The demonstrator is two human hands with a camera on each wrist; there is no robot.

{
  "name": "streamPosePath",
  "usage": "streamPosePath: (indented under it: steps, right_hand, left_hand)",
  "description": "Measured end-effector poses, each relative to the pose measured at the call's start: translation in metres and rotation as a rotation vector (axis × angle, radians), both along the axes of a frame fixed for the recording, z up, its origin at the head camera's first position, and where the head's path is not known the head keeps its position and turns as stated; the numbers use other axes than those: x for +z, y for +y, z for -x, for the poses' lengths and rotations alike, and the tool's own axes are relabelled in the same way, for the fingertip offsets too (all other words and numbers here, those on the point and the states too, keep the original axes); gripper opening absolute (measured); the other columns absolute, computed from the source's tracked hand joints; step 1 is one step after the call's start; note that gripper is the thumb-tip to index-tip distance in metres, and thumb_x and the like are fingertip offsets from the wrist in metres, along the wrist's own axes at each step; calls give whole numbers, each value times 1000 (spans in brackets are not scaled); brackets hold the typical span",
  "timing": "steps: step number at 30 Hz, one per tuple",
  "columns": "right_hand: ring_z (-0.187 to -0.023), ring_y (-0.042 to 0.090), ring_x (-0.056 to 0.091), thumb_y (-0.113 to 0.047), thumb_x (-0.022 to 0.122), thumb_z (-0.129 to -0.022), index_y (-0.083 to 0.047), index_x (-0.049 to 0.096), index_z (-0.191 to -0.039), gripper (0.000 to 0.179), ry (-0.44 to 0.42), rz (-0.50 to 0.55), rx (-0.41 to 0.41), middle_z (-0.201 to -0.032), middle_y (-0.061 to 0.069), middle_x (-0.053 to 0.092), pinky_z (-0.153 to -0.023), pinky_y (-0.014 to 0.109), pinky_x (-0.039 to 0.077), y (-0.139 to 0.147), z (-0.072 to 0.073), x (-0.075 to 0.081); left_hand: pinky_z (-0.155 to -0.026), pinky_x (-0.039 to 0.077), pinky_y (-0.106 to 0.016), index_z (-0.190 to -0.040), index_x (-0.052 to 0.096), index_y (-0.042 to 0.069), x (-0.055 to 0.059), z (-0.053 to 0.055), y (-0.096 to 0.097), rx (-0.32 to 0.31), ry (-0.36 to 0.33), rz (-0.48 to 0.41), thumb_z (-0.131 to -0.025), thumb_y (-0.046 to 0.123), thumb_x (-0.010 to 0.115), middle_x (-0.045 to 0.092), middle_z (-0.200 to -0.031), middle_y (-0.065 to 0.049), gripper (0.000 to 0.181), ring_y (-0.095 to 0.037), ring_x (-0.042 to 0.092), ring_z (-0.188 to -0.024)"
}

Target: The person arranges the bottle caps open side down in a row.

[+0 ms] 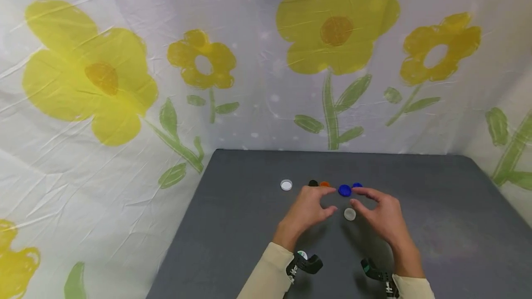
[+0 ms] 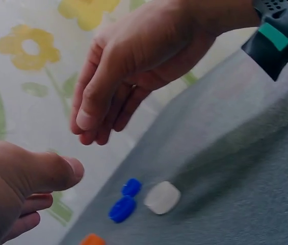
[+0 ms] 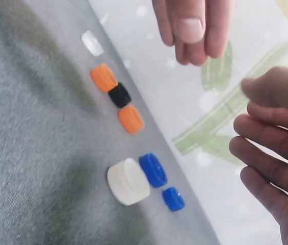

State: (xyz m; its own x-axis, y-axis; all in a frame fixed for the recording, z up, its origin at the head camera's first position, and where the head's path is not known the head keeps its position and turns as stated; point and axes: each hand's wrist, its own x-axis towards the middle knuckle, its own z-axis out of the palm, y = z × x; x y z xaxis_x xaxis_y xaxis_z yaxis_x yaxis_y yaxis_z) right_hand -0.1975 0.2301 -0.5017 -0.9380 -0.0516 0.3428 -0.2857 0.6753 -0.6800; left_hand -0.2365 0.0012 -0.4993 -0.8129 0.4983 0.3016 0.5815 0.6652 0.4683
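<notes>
My left hand [image 1: 309, 209] and right hand [image 1: 382, 213] face each other above the table, fingers loosely bent and thumbs apart, nothing held. Several plastic bottle caps lie below and beyond them. A larger blue cap [image 1: 344, 190] shows between the fingertips, with a smaller blue cap [image 1: 357, 185] beside it. A thick white cap [image 3: 128, 181] sits close to the blue ones. In the right wrist view, a black cap [image 3: 120, 95] lies between one orange cap [image 3: 104, 77] and another orange cap [image 3: 131, 119]. Beyond these is a small white cap [image 3: 92, 43]. My left hand partly covers this group in the head view.
The dark grey table [image 1: 232, 216] runs back to a pale curtain [image 1: 257, 59] printed with yellow flowers. Black camera straps sit on both wrists, such as the left strap [image 1: 309, 264]. Shadows of my hands fall on the tabletop.
</notes>
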Motion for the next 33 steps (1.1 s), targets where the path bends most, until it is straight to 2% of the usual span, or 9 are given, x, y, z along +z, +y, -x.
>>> streamPosePath:
  steps: [3,8,12,18,22,28,33]
  right_hand:
    - [-126,48,71,-16,86,-97,-7,78,-134,39,-53,0,3,-129,19,79,-102,70,54,3,1,-4]
    - [-130,48,68,-14,85,-97,-7,76,-137,42,-144,-2,3,-134,20,77,-104,70,54,6,5,-15]
    - [-131,47,68,-14,84,-97,-7,76,-138,42,-177,-8,4,-135,19,77,-105,69,55,9,7,-25]
    - [-126,45,71,-17,86,-96,-8,77,-134,41,-193,-31,-3,-131,17,79,-103,66,56,13,8,-42]
    - [-125,45,72,-18,88,-94,-7,77,-133,42,-195,-39,-7,-129,17,80,-103,66,56,14,9,-53]
    - [-121,42,74,-15,91,-89,-7,79,-127,41,-173,-54,-25,-123,14,82,-102,64,56,15,7,-63]
    - [-119,41,75,-13,91,-89,-8,81,-123,36,-127,-45,-36,-119,12,83,-102,63,56,13,7,-67]
  left_hand:
    - [-103,59,-27,-136,78,12,-9,4,9,5,-36,6,-95,25,87,82,-126,-5,44,-19,77,-116]
    - [-103,59,-24,-135,79,14,-22,7,21,20,-74,-6,-94,25,89,81,-128,-3,44,-15,76,-119]
    - [-102,58,-21,-132,81,14,-34,7,30,22,-78,-14,-93,25,89,82,-127,-1,41,-12,76,-117]
    - [-100,56,-17,-130,82,16,-55,6,38,33,-121,-7,-91,24,90,82,-126,2,40,-10,75,-114]
    - [-103,56,-18,-130,81,15,-65,6,42,32,-134,-22,-92,24,90,82,-127,4,40,-6,74,-116]
    - [-100,57,-20,-124,84,13,-74,7,50,47,-88,-65,-92,20,90,83,-121,3,34,-9,76,-113]
    - [-97,58,-19,-118,86,15,-77,5,56,70,-49,-66,-93,20,89,84,-115,6,25,-8,77,-107]
